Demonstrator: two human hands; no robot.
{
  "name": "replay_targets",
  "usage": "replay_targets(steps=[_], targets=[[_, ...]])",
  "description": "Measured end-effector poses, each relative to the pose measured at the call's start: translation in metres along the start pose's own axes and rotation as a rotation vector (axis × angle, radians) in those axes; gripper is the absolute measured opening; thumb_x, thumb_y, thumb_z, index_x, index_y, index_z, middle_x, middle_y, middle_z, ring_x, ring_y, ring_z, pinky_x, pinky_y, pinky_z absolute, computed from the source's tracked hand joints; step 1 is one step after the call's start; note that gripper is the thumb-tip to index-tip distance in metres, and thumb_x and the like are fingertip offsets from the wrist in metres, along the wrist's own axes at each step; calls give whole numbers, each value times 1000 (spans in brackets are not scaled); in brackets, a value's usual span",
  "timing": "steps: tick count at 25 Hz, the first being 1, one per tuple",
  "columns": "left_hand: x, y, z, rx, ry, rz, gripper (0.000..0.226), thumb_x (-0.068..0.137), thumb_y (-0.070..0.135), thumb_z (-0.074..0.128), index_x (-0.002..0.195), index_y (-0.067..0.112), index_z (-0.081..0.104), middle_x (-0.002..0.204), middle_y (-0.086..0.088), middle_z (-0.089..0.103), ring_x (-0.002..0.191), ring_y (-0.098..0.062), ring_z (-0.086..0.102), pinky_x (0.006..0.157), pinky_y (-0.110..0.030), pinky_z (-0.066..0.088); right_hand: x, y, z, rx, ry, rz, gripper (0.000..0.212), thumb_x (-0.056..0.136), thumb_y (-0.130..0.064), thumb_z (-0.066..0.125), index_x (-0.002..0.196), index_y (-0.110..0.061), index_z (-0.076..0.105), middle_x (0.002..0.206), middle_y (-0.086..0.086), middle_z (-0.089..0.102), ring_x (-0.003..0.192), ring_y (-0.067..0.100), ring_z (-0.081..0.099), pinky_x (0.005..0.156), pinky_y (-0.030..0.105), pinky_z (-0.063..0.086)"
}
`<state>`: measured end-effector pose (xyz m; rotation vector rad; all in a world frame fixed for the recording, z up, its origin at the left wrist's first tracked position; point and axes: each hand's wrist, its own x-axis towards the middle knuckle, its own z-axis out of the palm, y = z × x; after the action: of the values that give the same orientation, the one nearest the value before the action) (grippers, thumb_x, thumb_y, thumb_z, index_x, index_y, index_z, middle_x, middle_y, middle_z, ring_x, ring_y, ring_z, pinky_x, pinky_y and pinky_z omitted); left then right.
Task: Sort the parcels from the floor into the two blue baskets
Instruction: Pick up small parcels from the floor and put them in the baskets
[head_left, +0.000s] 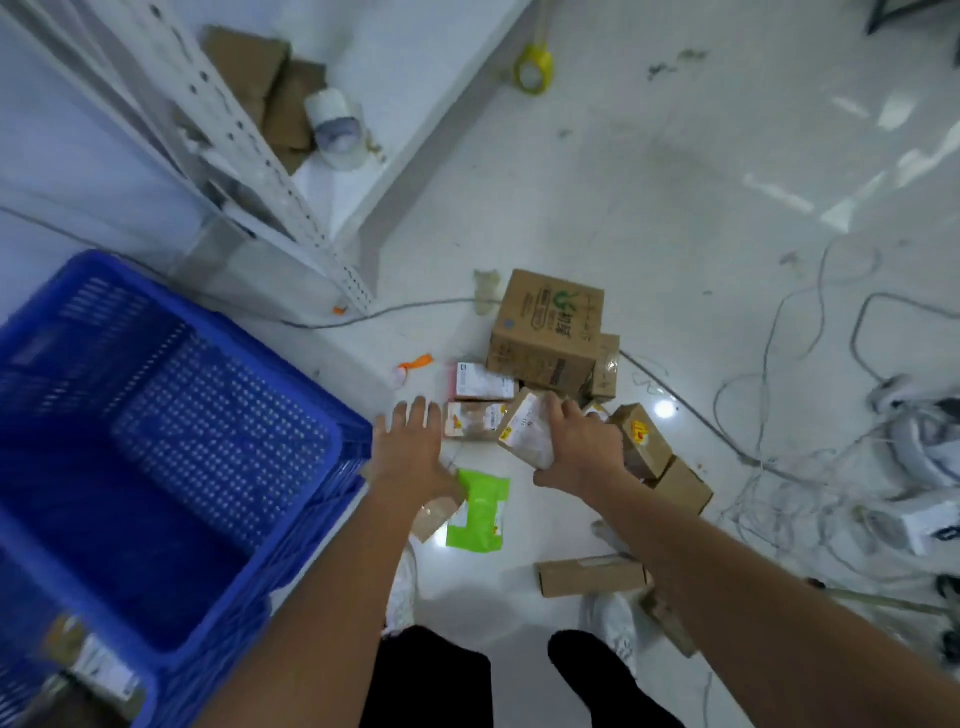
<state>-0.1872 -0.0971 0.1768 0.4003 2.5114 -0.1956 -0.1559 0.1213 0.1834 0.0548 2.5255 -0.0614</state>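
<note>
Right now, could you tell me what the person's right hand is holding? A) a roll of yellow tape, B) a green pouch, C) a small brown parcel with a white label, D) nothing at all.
C: the right hand has its fingers curled round a small brown parcel with a white label, lifted above the floor pile, while the green pouch lies on the floor.
</note>
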Motion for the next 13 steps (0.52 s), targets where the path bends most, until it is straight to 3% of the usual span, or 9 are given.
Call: replay_targets(steps=[4,10,13], targets=[[-81,-55,-43,-149,97,-272,81,72,58,60,135,15,33,143,-5,36,132,-26,33,109,-46,28,-31,-41,-90,38,36,-27,109,61,-59,75,146,-16,21,131,5,48,110,30,59,84,37,48],[-171,-168,-62,-324,132,-496,80,78,63,58,138,16,33,141,-7,40,130,-28,37,107,-46,30,-55,-175,-171,-32,52,-117,113,64,-67,73,147,-14,19,135,7,43,120,30,53,84,37,48],[-199,-246,-54,-365,136,-575,77,80,60,58,138,16,34,140,-7,41,129,-28,38,108,-46,30,-51,-275,-176,40,52,-175,105,61,-63,72,141,-15,22,125,5,47,111,31,57,83,39,49]])
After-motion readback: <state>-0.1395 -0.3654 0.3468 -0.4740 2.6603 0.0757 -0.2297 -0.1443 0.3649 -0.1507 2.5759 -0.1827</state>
